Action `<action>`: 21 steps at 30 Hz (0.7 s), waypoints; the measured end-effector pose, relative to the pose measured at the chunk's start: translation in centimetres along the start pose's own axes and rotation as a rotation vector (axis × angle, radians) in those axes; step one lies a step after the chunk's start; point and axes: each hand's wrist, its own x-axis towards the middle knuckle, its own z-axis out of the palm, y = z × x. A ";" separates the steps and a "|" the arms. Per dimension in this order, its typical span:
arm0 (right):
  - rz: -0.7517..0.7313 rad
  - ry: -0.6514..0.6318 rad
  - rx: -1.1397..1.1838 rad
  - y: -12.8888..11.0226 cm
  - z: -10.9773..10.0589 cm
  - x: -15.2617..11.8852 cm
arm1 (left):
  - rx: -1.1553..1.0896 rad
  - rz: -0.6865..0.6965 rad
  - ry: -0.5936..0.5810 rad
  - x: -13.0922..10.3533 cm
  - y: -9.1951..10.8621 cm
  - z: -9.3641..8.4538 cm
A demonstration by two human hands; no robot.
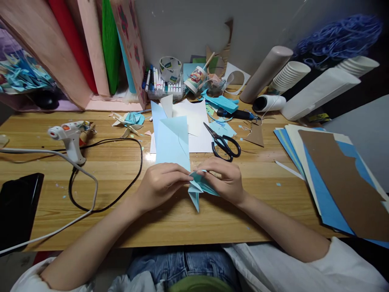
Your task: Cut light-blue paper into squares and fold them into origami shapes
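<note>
A light-blue folded paper piece (196,190) with pointed flaps is held between my two hands above the table's front part. My left hand (165,180) pinches its left upper edge with thumb and fingertips. Around its right side, my right hand (224,178) closes with bent fingers, covering part of the paper. Just beyond the hands lies a flat light-blue sheet (173,140), over a white sheet (197,117). Black-handled scissors (223,142) rest behind my right hand, blades pointing away to the left.
A glue gun (68,138) with looping cables stands at left, near a black flat object (20,207). Paper folds (130,121), a marker box (165,87) and a tape roll (170,69) sit farther back. Stacked coloured sheets (337,178) cover the right; paper cups (291,77) stand behind.
</note>
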 end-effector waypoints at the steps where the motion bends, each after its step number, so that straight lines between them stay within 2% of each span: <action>1: -0.037 -0.018 -0.008 0.0 -0.1 0.0 | 0.048 0.017 0.021 0.0 0.0 0.0; 6: -0.123 -0.105 -0.068 -0.2 -0.1 0.1 | 0.164 0.004 0.078 -0.3 0.1 0.1; 11: -0.162 -0.171 -0.075 -0.1 -0.3 0.2 | 0.158 -0.127 0.128 -0.4 0.2 0.2; 14: -0.157 -0.192 -0.058 -0.1 -0.4 0.3 | 0.220 -0.086 0.150 -0.3 0.0 0.3; 16: -0.142 -0.184 -0.066 -0.1 -0.4 0.3 | 0.277 -0.043 0.139 -0.3 -0.3 0.3; 21: -0.040 -0.105 -0.124 -0.1 0.0 0.3 | 0.351 -0.045 0.125 -0.2 -0.4 0.2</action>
